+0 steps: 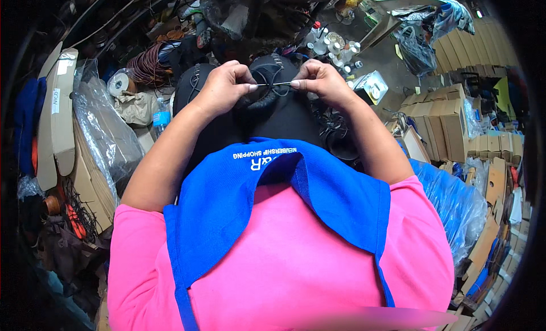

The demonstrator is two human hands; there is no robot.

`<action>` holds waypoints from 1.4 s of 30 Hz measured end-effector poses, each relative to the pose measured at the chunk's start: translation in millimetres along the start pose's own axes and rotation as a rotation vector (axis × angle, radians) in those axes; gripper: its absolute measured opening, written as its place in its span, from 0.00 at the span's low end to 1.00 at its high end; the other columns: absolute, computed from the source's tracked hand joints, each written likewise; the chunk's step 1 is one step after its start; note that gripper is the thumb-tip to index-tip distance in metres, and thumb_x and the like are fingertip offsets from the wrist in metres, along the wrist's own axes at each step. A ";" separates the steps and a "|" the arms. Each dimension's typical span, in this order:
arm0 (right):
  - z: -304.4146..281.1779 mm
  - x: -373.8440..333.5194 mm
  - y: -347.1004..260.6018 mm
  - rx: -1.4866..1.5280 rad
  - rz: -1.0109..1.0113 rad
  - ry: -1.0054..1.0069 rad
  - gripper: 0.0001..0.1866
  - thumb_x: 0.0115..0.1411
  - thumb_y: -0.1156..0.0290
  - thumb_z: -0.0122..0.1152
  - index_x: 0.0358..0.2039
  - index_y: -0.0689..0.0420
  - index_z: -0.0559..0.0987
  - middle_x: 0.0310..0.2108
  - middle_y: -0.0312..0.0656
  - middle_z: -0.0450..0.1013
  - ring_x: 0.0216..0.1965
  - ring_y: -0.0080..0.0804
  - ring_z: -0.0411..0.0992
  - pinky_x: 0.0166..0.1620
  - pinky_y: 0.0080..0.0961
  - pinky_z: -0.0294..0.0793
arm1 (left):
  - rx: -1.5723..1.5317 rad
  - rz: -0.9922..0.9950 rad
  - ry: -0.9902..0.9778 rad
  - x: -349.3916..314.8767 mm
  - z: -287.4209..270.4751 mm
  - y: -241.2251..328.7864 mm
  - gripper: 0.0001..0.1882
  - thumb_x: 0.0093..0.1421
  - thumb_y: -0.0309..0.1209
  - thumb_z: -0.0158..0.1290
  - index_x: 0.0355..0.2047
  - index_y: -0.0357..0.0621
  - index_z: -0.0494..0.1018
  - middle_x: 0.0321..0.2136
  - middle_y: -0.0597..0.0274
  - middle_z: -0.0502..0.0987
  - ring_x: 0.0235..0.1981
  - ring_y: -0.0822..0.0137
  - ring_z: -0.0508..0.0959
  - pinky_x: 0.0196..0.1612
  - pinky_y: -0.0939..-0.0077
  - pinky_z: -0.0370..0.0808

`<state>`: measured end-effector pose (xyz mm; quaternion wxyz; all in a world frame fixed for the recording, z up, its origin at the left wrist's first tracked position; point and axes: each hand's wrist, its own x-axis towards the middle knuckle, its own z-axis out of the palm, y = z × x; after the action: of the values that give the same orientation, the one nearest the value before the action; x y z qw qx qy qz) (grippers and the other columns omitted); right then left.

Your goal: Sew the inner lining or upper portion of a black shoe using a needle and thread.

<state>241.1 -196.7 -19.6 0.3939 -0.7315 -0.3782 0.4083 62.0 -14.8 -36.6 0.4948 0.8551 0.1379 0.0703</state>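
Observation:
My left hand (pixel 228 87) and my right hand (pixel 324 85) face each other over my lap, a short gap between them. Each pinches, thumb against finger, one end of a thin cord (pixel 281 84), which is stretched between them; it looks pale near the fingertips. At its middle the cord meets dark loops, like a bow. Beneath it lies a black item (pixel 264 99) with stitching or lacing along its edge, resting by my black-clad knees. Its exact kind is hard to make out against the dark cloth.
Flat cardboard pieces (pixel 63 112) and clear plastic sheeting (pixel 105 126) stand at left, near a water bottle (pixel 161 119). Several white bottles (pixel 335 46) cluster beyond my right hand. Folded cardboard boxes (pixel 435 123) and a plastic-wrapped blue bundle (pixel 446 203) lie at right.

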 end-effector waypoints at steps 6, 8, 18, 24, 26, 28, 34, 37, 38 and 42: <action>12.4 -5.4 12.4 -0.169 -0.176 0.070 0.08 0.52 0.67 0.66 0.28 0.58 0.79 0.31 0.33 0.65 0.37 0.22 0.65 0.41 0.20 0.64 | 0.069 0.051 -0.065 3.9 10.1 7.9 0.09 0.54 0.24 0.52 0.36 0.39 0.71 0.27 0.53 0.75 0.30 0.61 0.75 0.36 0.70 0.71; 7.1 -15.7 8.5 -0.185 -0.124 0.035 0.08 0.52 0.68 0.65 0.28 0.58 0.79 0.31 0.34 0.66 0.38 0.23 0.65 0.43 0.21 0.64 | 0.136 0.036 -0.073 5.0 9.5 12.1 0.08 0.56 0.25 0.50 0.37 0.39 0.71 0.28 0.50 0.77 0.31 0.56 0.77 0.36 0.67 0.72; -31.4 -2.5 -25.3 -0.735 -0.213 0.510 0.10 0.51 0.65 0.62 0.31 0.56 0.80 0.38 0.46 0.69 0.42 0.40 0.68 0.46 0.28 0.66 | 0.437 0.219 -0.097 10.0 8.5 23.5 0.07 0.55 0.28 0.46 0.31 0.39 0.72 0.26 0.43 0.75 0.33 0.46 0.76 0.36 0.56 0.72; 1.8 -13.0 -44.0 -1.151 -0.431 0.006 0.09 0.53 0.66 0.56 0.35 0.52 0.76 0.31 0.39 0.73 0.40 0.36 0.70 0.46 0.33 0.62 | 0.360 0.189 -0.081 7.3 9.1 14.7 0.06 0.55 0.29 0.46 0.31 0.40 0.69 0.24 0.42 0.74 0.32 0.44 0.75 0.34 0.53 0.70; 16.9 -7.5 -48.4 -1.281 -0.387 -0.060 0.09 0.51 0.67 0.55 0.34 0.50 0.76 0.30 0.38 0.73 0.39 0.35 0.71 0.46 0.33 0.62 | 0.326 0.225 -0.115 6.0 8.2 11.6 0.06 0.57 0.27 0.46 0.34 0.40 0.66 0.26 0.41 0.72 0.33 0.41 0.73 0.34 0.55 0.69; 21.9 -2.1 -49.2 -1.258 -0.429 -0.086 0.08 0.50 0.70 0.54 0.33 0.48 0.75 0.27 0.37 0.73 0.38 0.33 0.71 0.45 0.32 0.62 | 0.325 0.210 -0.128 4.9 6.6 7.9 0.05 0.57 0.26 0.45 0.34 0.40 0.66 0.26 0.42 0.72 0.33 0.42 0.73 0.34 0.55 0.69; 2.4 2.3 -23.3 -1.121 -0.561 -0.080 0.07 0.46 0.74 0.57 0.28 0.49 0.74 0.25 0.38 0.72 0.35 0.34 0.71 0.44 0.31 0.62 | 0.394 0.306 -0.121 -13.1 -12.3 -8.7 0.04 0.54 0.26 0.45 0.31 0.40 0.65 0.27 0.45 0.72 0.34 0.43 0.73 0.33 0.56 0.69; -21.7 -11.3 -8.7 -1.076 -0.379 0.032 0.04 0.48 0.72 0.59 0.27 0.52 0.75 0.23 0.39 0.73 0.33 0.36 0.72 0.45 0.30 0.63 | 0.453 0.255 0.012 -41.5 -39.2 -17.2 0.03 0.54 0.25 0.45 0.29 0.40 0.66 0.25 0.47 0.73 0.31 0.47 0.74 0.32 0.59 0.70; -30.2 -16.7 -6.5 -1.056 -0.194 0.053 0.03 0.51 0.71 0.60 0.28 0.53 0.76 0.23 0.38 0.73 0.31 0.34 0.72 0.44 0.28 0.65 | 0.453 0.152 0.077 -51.0 -48.9 -18.3 0.03 0.54 0.24 0.47 0.29 0.39 0.66 0.25 0.49 0.73 0.29 0.50 0.75 0.32 0.62 0.70; -32.9 -15.6 -16.3 0.194 0.009 0.158 0.11 0.57 0.65 0.60 0.32 0.61 0.78 0.25 0.35 0.74 0.30 0.23 0.72 0.36 0.18 0.68 | -0.146 -0.039 0.226 -52.0 -70.5 -2.1 0.04 0.55 0.24 0.54 0.27 0.35 0.72 0.21 0.68 0.73 0.25 0.80 0.69 0.30 0.83 0.67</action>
<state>260.8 -212.6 11.3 0.4895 -0.7214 -0.3015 0.3861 -5.9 28.6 -2.3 0.5384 0.8006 0.2039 0.1662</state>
